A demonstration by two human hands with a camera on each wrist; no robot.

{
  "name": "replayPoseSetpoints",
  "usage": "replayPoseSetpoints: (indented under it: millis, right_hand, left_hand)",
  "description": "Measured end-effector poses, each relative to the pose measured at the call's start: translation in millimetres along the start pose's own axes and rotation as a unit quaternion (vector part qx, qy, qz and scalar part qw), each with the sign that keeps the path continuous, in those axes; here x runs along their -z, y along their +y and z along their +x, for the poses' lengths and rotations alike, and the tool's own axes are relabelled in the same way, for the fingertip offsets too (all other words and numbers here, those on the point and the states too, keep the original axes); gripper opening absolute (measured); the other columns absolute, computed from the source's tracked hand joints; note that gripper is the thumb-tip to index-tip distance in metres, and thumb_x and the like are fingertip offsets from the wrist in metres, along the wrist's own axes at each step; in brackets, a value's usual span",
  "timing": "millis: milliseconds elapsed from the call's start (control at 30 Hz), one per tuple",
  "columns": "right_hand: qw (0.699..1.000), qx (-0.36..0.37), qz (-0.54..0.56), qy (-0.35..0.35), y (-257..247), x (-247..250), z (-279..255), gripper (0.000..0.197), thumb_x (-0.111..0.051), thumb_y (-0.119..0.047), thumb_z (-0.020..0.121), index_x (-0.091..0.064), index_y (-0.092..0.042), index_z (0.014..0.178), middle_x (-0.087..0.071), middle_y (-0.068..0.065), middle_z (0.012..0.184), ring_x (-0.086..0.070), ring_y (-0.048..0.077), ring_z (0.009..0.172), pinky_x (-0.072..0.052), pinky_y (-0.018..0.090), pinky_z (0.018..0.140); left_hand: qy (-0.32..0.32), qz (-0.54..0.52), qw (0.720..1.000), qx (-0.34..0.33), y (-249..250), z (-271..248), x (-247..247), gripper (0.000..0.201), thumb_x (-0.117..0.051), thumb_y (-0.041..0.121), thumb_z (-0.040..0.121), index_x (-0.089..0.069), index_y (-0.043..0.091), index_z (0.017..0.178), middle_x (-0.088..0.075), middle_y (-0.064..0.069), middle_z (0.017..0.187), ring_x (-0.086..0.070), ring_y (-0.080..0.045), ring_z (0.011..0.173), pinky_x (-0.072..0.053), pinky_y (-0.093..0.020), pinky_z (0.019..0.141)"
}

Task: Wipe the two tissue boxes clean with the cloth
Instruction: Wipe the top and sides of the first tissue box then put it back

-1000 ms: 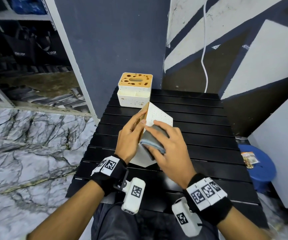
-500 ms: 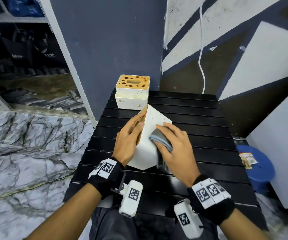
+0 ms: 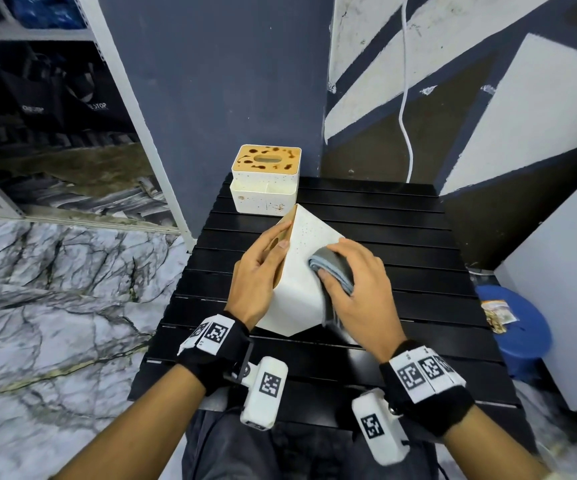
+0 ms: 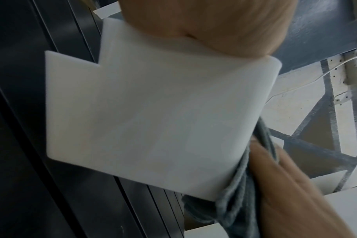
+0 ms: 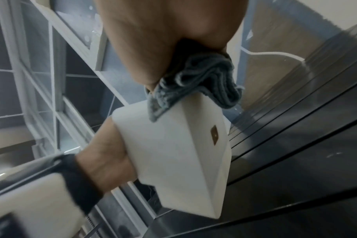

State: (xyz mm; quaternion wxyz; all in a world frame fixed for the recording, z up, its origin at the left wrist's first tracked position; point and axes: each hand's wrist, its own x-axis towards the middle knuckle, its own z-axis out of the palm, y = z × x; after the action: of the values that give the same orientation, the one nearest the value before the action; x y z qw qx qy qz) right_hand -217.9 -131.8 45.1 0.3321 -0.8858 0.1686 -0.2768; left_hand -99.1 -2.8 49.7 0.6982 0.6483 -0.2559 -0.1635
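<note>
A white tissue box (image 3: 297, 268) with a wooden lid is tipped on one corner above the black slatted table (image 3: 401, 237). My left hand (image 3: 263, 268) grips its lid side, thumb on the white face. My right hand (image 3: 353, 289) presses a folded grey cloth (image 3: 334, 266) against the box's right face. The left wrist view shows the box's white underside (image 4: 153, 120) with the cloth (image 4: 238, 185) at its edge. In the right wrist view the cloth (image 5: 204, 83) sits bunched on top of the box (image 5: 183, 153). A second tissue box (image 3: 265, 183), its wooden lid stained with dark spots, stands at the table's far left.
A dark blue wall and white shelf frame (image 3: 134, 109) rise behind the table. A white cable (image 3: 405, 98) hangs down the painted wall. A blue stool (image 3: 515, 327) with a packet stands to the right, beside a white cabinet (image 3: 564, 289). Marble floor lies left.
My right hand has slid the cloth up and rightward along the box's face, away from its lower part. The left hand keeps the same hold on the tilted box.
</note>
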Motion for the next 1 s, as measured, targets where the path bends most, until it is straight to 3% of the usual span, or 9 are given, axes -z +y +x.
replayPoseSetpoints:
  millis: [167, 333, 467, 600, 733, 867, 1000]
  right_hand:
    - [0.999, 0.044, -0.006, -0.031, -12, 0, 5, 0.036, -0.06, -0.037, 0.091, -0.055, -0.026, 0.124, -0.048, -0.008, 0.136, -0.041, 0.01, 0.117, -0.024, 0.011, 0.098]
    - [1.0, 0.006, -0.005, -0.015, 6, 0, 27, 0.032, -0.059, -0.036, 0.091, -0.054, -0.027, 0.122, -0.051, -0.007, 0.132, -0.044, 0.014, 0.121, -0.028, 0.015, 0.098]
    - [1.0, -0.006, -0.003, -0.003, 9, 2, 11, 0.033, -0.058, -0.036, 0.092, -0.054, -0.027, 0.123, -0.052, -0.005, 0.133, -0.044, 0.016, 0.122, -0.019, 0.001, 0.095]
    - [0.999, 0.04, -0.008, -0.017, -11, 0, -6, 0.037, -0.058, -0.038, 0.091, -0.054, -0.025, 0.125, -0.047, -0.008, 0.136, -0.041, 0.01, 0.117, -0.019, 0.001, 0.098]
    - [0.997, 0.06, -0.012, -0.043, -21, 0, 12, 0.035, -0.057, -0.04, 0.091, -0.054, -0.027, 0.124, -0.048, -0.007, 0.135, -0.04, 0.011, 0.119, -0.026, 0.012, 0.097]
    - [0.999, 0.028, -0.024, -0.038, -6, -2, 37, 0.033, -0.056, -0.039, 0.092, -0.054, -0.027, 0.122, -0.051, -0.006, 0.131, -0.045, 0.017, 0.119, -0.027, 0.02, 0.094]
    - [0.999, 0.008, -0.022, -0.028, -3, 3, 26, 0.032, -0.058, -0.036, 0.091, -0.054, -0.028, 0.122, -0.05, -0.008, 0.129, -0.044, 0.015, 0.118, -0.024, 0.007, 0.09]
  left_hand:
    - [-0.004, -0.005, 1.0, -0.001, 1, 1, 0, 0.041, -0.053, 0.025, 0.099, -0.059, 0.021, 0.14, -0.063, 0.008, 0.138, -0.057, -0.011, 0.13, -0.043, -0.043, 0.114]
    - [-0.015, -0.015, 1.0, 0.012, 0, 2, -2, 0.041, -0.056, 0.026, 0.099, -0.059, 0.022, 0.14, -0.063, 0.008, 0.139, -0.056, -0.013, 0.133, -0.041, -0.045, 0.116]
    - [-0.008, 0.015, 1.0, 0.014, 0, 1, -3, 0.037, -0.054, 0.027, 0.102, -0.061, 0.029, 0.138, -0.064, 0.014, 0.136, -0.056, -0.008, 0.13, -0.043, -0.045, 0.114]
    - [-0.01, 0.029, 1.0, 0.002, 2, 1, -2, 0.037, -0.052, 0.03, 0.102, -0.06, 0.032, 0.138, -0.063, 0.014, 0.137, -0.055, -0.007, 0.131, -0.043, -0.044, 0.113]
    - [-0.001, 0.029, 1.0, -0.002, 3, -1, -1, 0.037, -0.049, 0.028, 0.104, -0.06, 0.028, 0.139, -0.064, 0.012, 0.137, -0.056, -0.006, 0.129, -0.044, -0.041, 0.113]
    - [0.007, 0.037, 0.999, 0.009, 1, 0, -2, 0.036, -0.051, 0.033, 0.102, -0.062, 0.031, 0.136, -0.065, 0.014, 0.134, -0.058, -0.006, 0.128, -0.043, -0.042, 0.114]
    - [0.009, 0.047, 0.999, 0.005, 4, -1, -4, 0.033, -0.05, 0.027, 0.105, -0.063, 0.034, 0.135, -0.066, 0.021, 0.13, -0.059, 0.001, 0.123, -0.046, -0.035, 0.111]
